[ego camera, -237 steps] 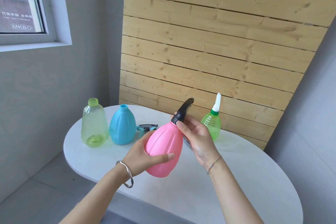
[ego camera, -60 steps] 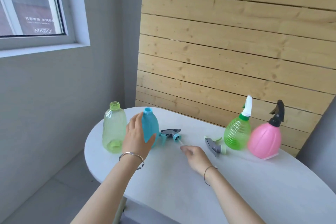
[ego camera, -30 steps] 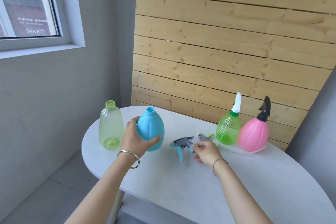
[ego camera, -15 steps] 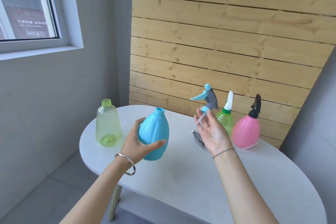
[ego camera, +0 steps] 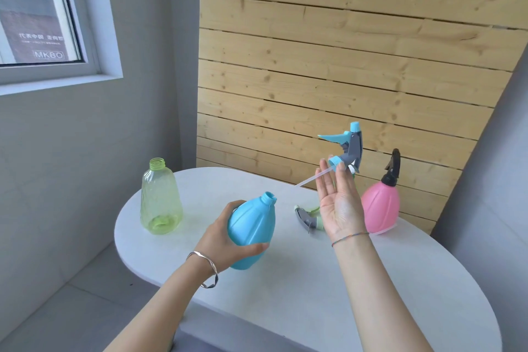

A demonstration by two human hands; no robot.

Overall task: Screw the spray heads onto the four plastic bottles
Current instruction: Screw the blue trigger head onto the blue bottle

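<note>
My left hand grips the open blue bottle, tilted with its neck up and to the right, just above the white table. My right hand is raised palm-up and holds the blue-and-grey spray head by its collar at the fingertips; its clear tube slants down-left toward the blue bottle's mouth. A grey-and-green spray head lies on the table behind my right hand. The pale green open bottle stands at the left. The pink bottle with a black head stands at the right.
A wooden slat wall backs the table. A grey wall and a window are on the left. The rounded table edge runs close to my forearms. The second green bottle is almost hidden behind my right hand.
My right hand picked the blue-and-grey spray head off the table and raised it. My left hand lifted and tilted the blue bottle nearer to me.
</note>
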